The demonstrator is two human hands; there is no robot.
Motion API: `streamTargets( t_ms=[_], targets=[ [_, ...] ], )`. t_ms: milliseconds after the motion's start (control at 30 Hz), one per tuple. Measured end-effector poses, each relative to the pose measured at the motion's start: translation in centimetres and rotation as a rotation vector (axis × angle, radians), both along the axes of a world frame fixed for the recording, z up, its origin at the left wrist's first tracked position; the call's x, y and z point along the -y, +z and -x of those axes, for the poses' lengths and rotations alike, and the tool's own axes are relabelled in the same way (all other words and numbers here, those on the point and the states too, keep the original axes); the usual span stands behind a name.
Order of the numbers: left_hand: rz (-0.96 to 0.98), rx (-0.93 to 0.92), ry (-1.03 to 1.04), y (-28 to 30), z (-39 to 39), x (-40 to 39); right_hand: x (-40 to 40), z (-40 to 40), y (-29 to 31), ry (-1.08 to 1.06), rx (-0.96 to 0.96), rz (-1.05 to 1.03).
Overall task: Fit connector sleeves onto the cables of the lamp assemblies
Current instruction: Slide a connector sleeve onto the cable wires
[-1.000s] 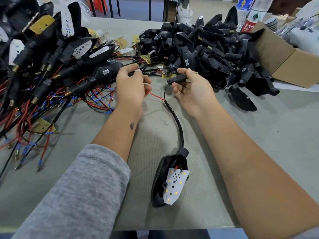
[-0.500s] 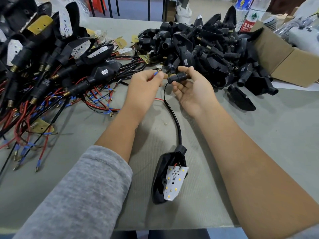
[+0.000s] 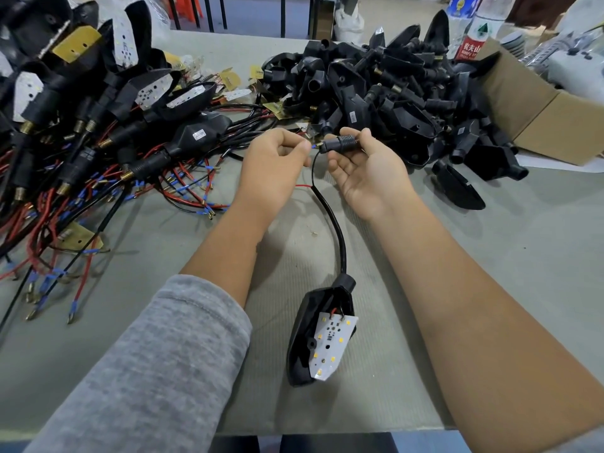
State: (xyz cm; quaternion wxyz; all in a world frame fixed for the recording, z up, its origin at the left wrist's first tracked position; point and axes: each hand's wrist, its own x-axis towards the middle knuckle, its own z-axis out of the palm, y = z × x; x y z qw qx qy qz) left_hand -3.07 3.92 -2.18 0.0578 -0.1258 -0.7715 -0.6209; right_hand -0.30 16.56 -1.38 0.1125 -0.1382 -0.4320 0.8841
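I am at the threading step. My right hand [image 3: 366,171] holds the black connector sleeve [image 3: 340,142] level, with the thumb and fingers [image 3: 336,163] curled round it. My left hand [image 3: 274,168] pinches the blue-tipped wire end [image 3: 314,146] right at the mouth of the sleeve. The black cable [image 3: 330,217] runs from there down to the lamp housing [image 3: 313,338], which lies on the worktop [image 3: 490,243] near me with its white light board [image 3: 331,344] facing up. A thin red wire [image 3: 304,186] sticks out sideways under my left hand.

Next I think I must push the tip straight into the hole and feed the wire through, then get the red wire in too. The hole is small, so the tip could miss or bend.

Half a second ago the tip was a little way from the sleeve. Now it touches the opening, and my hands are closer together.
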Motion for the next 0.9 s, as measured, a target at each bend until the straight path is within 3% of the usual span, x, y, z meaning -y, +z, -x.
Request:
streamTargets(
  t_ms=[900],
  targets=[
    [-0.019, 0.001, -0.006, -0.04, -0.03, 0.22, 0.03, -0.23, -0.12, -0.014, -0.047, -0.026]
  ],
)
